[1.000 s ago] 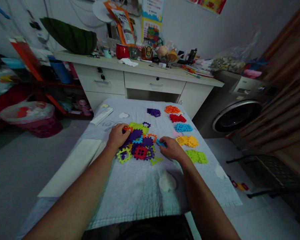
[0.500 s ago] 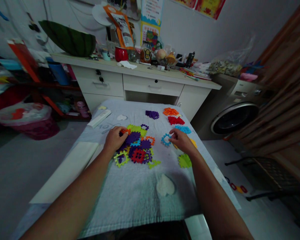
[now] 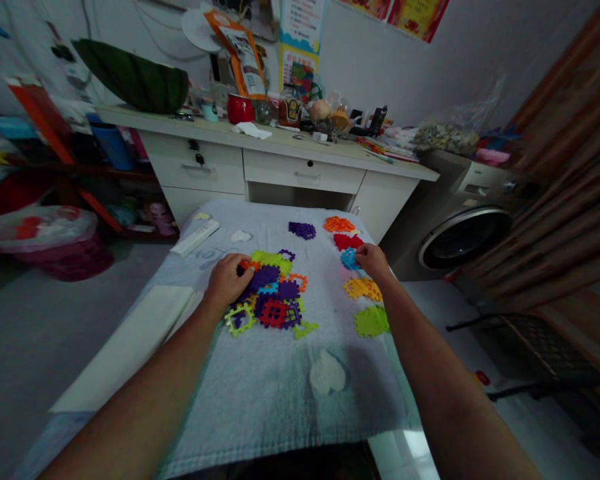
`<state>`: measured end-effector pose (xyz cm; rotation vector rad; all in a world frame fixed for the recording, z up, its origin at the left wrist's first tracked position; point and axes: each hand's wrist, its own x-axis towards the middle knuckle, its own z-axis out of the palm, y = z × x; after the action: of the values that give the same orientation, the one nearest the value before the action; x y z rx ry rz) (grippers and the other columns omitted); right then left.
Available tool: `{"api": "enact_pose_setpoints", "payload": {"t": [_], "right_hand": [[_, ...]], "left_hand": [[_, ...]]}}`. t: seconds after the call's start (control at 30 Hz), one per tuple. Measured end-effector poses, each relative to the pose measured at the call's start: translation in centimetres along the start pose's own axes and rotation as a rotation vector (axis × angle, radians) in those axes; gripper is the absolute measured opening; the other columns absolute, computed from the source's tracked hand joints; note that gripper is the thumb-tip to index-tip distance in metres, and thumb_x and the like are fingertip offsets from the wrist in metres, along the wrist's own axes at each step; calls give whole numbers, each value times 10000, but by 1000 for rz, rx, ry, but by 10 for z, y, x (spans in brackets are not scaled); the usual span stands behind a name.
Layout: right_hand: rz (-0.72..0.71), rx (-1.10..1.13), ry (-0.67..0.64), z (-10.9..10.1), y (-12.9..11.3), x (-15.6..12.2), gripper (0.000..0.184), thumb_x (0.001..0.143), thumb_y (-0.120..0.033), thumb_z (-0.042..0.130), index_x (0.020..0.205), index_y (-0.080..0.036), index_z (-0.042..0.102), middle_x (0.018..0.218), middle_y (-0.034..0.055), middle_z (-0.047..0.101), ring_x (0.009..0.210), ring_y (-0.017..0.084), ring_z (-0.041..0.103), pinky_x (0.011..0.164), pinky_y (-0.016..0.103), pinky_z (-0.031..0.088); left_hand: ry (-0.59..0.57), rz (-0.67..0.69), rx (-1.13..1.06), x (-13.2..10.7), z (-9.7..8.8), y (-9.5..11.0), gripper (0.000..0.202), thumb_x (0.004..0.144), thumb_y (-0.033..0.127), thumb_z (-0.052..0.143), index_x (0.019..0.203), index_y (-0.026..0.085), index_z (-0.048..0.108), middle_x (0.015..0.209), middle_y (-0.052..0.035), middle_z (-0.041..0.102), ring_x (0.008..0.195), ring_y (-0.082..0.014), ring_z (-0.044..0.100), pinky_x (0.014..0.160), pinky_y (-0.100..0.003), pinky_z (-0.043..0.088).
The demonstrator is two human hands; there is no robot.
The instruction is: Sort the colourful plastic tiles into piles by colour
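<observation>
A mixed pile of toothed plastic building tiles [image 3: 267,290] in purple, red, lime, orange and blue lies mid-table. My left hand [image 3: 229,280] rests at the pile's left edge, fingers curled by an orange tile [image 3: 250,265]; what lies under the fingers is hidden. At the right, my right hand [image 3: 373,260] pinches a blue tile [image 3: 349,259] at the small blue heap. Sorted heaps run along that side: orange tiles [image 3: 339,224], red tiles [image 3: 347,241], yellow tiles [image 3: 363,289] and lime tiles [image 3: 371,322]. Purple tiles [image 3: 302,231] lie farther back.
A grey-blue cloth [image 3: 260,387] with white hearts covers the table. A long white box [image 3: 196,238] lies at its back left. Behind stands a white desk [image 3: 305,170] crowded with jars and a watermelon piece [image 3: 130,77]. A washing machine [image 3: 460,213] stands at right.
My right hand has carried the blue frame tile back and to the right, onto the blue heap. My left hand has stayed at the pile. The view has shifted slightly.
</observation>
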<state>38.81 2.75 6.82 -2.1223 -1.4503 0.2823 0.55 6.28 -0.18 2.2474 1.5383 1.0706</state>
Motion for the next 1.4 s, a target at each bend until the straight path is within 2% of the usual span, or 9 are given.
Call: {"api": "enact_pose_setpoints", "payload": {"t": [0.13,0.3,0.37,0.47,0.57,0.7,0.83,1.07,1.4], "right_hand": [[-15,-98,65,0,-6,-3,176,692,-54,540,757,-156,668,725,17,672,734,147,598,688,238,427],[-160,-53,112,3,-26,-25,195,753,-115,574,907,-151,689,970,76,697,906,191,613,829,303,454],[-235,4,67,11,-39,-40,182,778,-150,587,933,-158,682,975,73,691,887,186,613,836,313,461],[-335,68,-81,30,-60,-64,159,809,-173,593,945,-168,675,957,63,687,813,163,614,802,305,470],[-427,66,-196,53,-74,-82,164,829,-168,591,968,-161,677,986,77,690,866,170,620,830,308,463],[-501,-2,-212,76,-72,-93,281,848,-160,559,1110,-138,658,1150,117,674,1061,211,590,984,357,400],[-496,-36,-202,87,-63,-96,415,838,-108,505,1240,-124,604,1255,132,638,1141,227,551,1028,364,362],[-477,0,-182,93,-59,-92,397,822,-105,528,1205,-151,619,1152,119,646,1073,220,551,991,361,384],[-394,205,-38,89,-60,-96,262,856,-174,524,1082,-162,655,956,78,613,850,187,568,823,320,465]], "left_hand": [[8,-7,16,0,0,2,263,804,356,527,965,188,648,1024,-84,662,1000,-244,604,936,-380,463],[-43,-39,66,2,0,6,291,832,359,496,1001,180,651,1047,-95,672,1000,-247,605,929,-390,462],[-94,-62,82,2,-2,11,302,855,373,471,1004,182,651,1045,-93,681,1000,-249,611,927,-396,461],[-183,-57,102,0,-8,21,327,885,413,442,1010,192,648,1059,-84,687,1017,-248,614,927,-392,458],[-238,-19,111,-9,-17,31,361,888,446,452,1076,195,630,1125,-79,669,1097,-245,589,968,-384,438],[-210,-32,180,-29,-26,40,440,874,489,480,1211,223,579,1285,-83,588,1236,-277,493,1041,-435,381],[-162,-88,210,-46,-25,45,483,866,527,494,1253,245,559,1318,-92,546,1224,-300,474,1022,-471,388],[-86,-100,231,-55,-13,40,512,862,533,508,1282,244,545,1375,-104,491,1279,-330,415,1034,-507,369],[-97,-39,177,-55,-16,37,516,848,511,531,1274,220,543,1358,-120,489,1265,-318,427,1066,-495,356]]}}
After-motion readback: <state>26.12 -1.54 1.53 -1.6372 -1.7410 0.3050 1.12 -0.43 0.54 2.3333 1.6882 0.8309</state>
